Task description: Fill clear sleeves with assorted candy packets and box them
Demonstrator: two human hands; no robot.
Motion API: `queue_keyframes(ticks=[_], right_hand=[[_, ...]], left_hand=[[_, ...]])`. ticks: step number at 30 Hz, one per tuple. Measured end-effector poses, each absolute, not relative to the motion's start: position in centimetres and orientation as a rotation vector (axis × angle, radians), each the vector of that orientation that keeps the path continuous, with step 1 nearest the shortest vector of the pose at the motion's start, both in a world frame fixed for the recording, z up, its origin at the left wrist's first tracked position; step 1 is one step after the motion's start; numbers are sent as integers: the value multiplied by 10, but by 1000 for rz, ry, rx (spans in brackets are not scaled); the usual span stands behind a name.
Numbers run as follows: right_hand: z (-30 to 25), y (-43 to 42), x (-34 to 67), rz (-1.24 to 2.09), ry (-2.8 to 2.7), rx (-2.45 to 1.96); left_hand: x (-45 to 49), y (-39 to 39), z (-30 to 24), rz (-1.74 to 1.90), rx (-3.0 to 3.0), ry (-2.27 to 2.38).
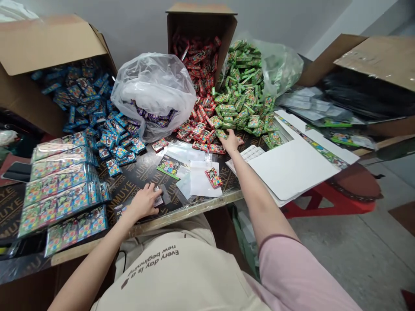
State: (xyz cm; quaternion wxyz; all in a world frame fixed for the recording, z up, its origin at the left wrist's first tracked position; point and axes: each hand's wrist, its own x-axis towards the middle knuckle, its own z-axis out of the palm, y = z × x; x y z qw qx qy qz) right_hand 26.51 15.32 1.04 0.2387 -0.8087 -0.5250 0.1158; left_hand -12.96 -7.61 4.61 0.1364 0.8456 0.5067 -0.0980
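Observation:
My left hand (pixel 145 202) rests near the table's front edge, fingers apart over a flat piece with a barcode (pixel 158 200); part of it is hidden under the hand. My right hand (pixel 231 142) reaches to the front of the heaps, its fingers closed on a small green packet (pixel 221 134). Between the hands, a red packet (pixel 213 177) lies on a white sheet or pouch (pixel 197 183). Beside that is a printed green and black card (pixel 171 167), with clear plastic bags (pixel 188 151) behind it.
Heaps of blue packets (pixel 113 134), red packets (pixel 201 116) and green packets (pixel 243 99) spread across the back. Purple packets (pixel 155 115) sit in a clear bag (pixel 152 82). Filled strips (pixel 61 185) are stacked at left, white cardboard sheets (pixel 285 168) at right. Cardboard boxes (pixel 48 43) stand behind.

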Motion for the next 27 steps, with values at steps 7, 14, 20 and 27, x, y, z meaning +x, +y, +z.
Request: queue_keyframes(ticks=[7,14,20,27], right_hand=[[43,28,156,464,-1631,-1397],[48,-55,74,693,-2037,-873],[55,-38,82,939,-2226,-600],[50,-43,74,912,-2189,-572]], left_hand=[[-121,-72,51,554,1962,1555],[-100,-63,57,1067,735,1246],[-118,-81,64,883,779,1146],[-133,-86,53,811,933,1158]])
